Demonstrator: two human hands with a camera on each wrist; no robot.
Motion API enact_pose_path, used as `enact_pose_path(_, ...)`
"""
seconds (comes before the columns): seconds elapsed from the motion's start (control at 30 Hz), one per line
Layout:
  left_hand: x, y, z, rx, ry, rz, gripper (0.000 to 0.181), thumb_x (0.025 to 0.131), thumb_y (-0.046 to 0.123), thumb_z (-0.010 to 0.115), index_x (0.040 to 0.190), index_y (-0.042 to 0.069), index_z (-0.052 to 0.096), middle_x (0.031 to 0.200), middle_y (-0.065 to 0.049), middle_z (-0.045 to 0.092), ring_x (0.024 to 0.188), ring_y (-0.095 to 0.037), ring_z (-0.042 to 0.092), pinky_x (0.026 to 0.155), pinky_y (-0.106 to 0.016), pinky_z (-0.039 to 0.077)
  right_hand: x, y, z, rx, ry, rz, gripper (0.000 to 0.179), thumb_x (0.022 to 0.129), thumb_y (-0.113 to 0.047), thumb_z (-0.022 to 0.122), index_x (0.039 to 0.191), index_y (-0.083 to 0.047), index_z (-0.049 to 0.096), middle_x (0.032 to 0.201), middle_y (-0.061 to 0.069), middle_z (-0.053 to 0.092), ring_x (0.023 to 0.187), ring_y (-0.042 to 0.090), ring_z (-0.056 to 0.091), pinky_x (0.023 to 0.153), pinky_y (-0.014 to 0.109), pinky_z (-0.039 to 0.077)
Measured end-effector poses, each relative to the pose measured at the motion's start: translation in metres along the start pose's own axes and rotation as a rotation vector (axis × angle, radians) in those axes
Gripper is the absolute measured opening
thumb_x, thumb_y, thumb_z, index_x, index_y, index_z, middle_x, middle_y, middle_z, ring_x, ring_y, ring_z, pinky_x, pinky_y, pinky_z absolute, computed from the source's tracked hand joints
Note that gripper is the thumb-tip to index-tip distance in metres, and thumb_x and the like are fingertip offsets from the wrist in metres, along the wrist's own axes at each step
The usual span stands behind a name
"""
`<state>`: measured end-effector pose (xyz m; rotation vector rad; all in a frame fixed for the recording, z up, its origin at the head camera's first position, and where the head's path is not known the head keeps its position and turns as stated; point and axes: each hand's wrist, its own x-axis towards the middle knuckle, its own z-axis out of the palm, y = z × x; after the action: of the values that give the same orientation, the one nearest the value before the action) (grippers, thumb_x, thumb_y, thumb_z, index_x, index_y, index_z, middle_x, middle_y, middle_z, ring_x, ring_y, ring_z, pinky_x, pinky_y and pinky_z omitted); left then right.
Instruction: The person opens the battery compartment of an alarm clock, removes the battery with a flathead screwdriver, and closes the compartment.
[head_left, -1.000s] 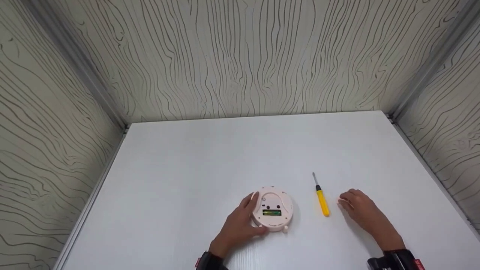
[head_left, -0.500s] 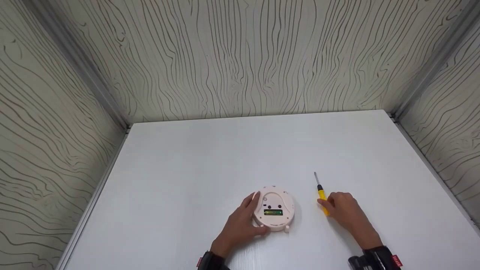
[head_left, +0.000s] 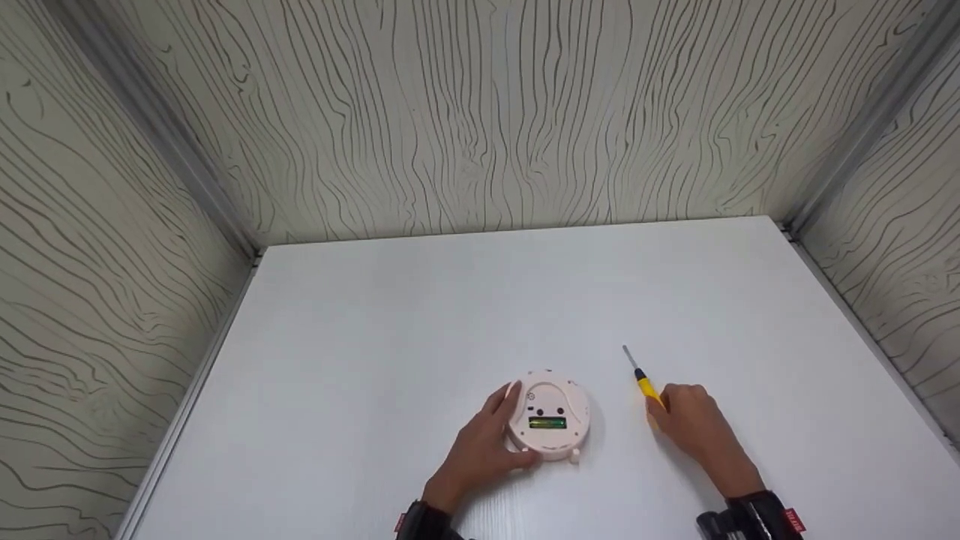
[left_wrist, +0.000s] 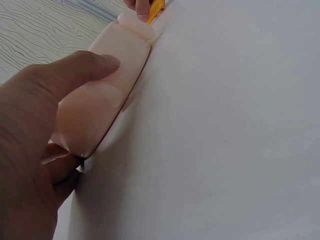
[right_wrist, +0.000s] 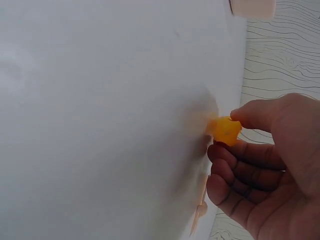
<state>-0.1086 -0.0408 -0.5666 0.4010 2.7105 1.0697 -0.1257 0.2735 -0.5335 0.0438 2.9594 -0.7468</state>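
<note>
A round pale pink clock [head_left: 550, 442] lies back side up on the white table, with a battery [head_left: 547, 423] showing in its uncovered compartment. My left hand [head_left: 480, 450] grips its left side, the thumb [left_wrist: 95, 67] along the rim by a small foot. To the right, my right hand [head_left: 694, 420] pinches a screwdriver [head_left: 643, 382] by its yellow handle between thumb and fingers. The shaft points away, up and slightly left. In the right wrist view the handle's butt end [right_wrist: 227, 131] shows between thumb and forefinger.
A thin pale pink piece with a small tab [right_wrist: 201, 209] lies on the table [head_left: 420, 322] beyond the right fingers in the right wrist view. Wood-patterned panels [head_left: 480, 120] enclose the table at the back and both sides.
My right hand has moved left from beside the screwdriver and taken hold of its yellow handle, tilting it slightly. My left hand and the clock have stayed in place.
</note>
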Motion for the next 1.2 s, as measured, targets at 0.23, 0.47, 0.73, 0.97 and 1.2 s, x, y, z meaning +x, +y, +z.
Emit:
enact_pose_path(0.23, -0.002, -0.001, 0.0, 0.008, 0.002, -0.004, 0.102, 0.071, 0.056, 0.075, 0.155, 0.032, 0.022, 0.158, -0.001, 0.033, 0.138, -0.027, 0.045, 0.106, -0.05, 0.044, -0.005, -0.014, -0.011, 0.007, 0.066, -0.019, 0.024, 0.091, -0.018, 0.063, 0.094, 0.006, 0.068, 0.077, 0.01, 0.066, 0.064, 0.017, 0.051, 0.063, 0.032, 0.053)
enact_pose_path(0.47, 0.001, 0.001, -0.002, 0.028, 0.018, 0.016, 0.102, 0.072, 0.058, 0.075, 0.155, 0.03, 0.023, 0.159, 0.0, 0.033, 0.136, -0.026, 0.047, 0.107, -0.048, 0.044, -0.016, -0.049, -0.032, 0.063, 0.223, -0.199, 0.017, 0.088, -0.013, 0.07, 0.098, 0.001, 0.068, 0.085, 0.011, 0.068, 0.068, 0.015, 0.054, 0.066, 0.028, 0.058)
enact_pose_path(0.73, 0.004, 0.003, -0.003, 0.055, 0.021, 0.029, 0.102, 0.072, 0.057, 0.075, 0.155, 0.029, 0.023, 0.158, -0.001, 0.034, 0.133, -0.029, 0.049, 0.107, -0.048, 0.044, -0.029, -0.081, -0.046, 0.172, 0.358, -0.387, 0.015, 0.08, -0.005, 0.077, 0.092, -0.006, 0.07, 0.077, -0.003, 0.065, 0.062, 0.001, 0.047, 0.054, 0.016, 0.046)
enact_pose_path(0.97, 0.005, 0.003, -0.003, 0.055, 0.021, 0.027, 0.102, 0.072, 0.055, 0.076, 0.155, 0.03, 0.022, 0.159, 0.0, 0.032, 0.133, -0.029, 0.049, 0.107, -0.047, 0.044, -0.031, -0.092, -0.043, 0.189, 0.354, -0.468, 0.016, 0.077, -0.008, 0.08, 0.089, -0.009, 0.069, 0.073, -0.01, 0.061, 0.06, -0.001, 0.046, 0.054, 0.017, 0.046)
enact_pose_path(1.2, 0.005, 0.003, -0.002, 0.045, 0.011, 0.013, 0.102, 0.073, 0.057, 0.074, 0.156, 0.031, 0.02, 0.16, 0.001, 0.031, 0.136, -0.027, 0.046, 0.108, -0.049, 0.042, -0.028, -0.098, -0.036, 0.203, 0.206, -0.487, 0.007, 0.085, -0.013, 0.073, 0.089, -0.013, 0.068, 0.07, -0.015, 0.055, 0.061, -0.001, 0.044, 0.054, 0.015, 0.044)
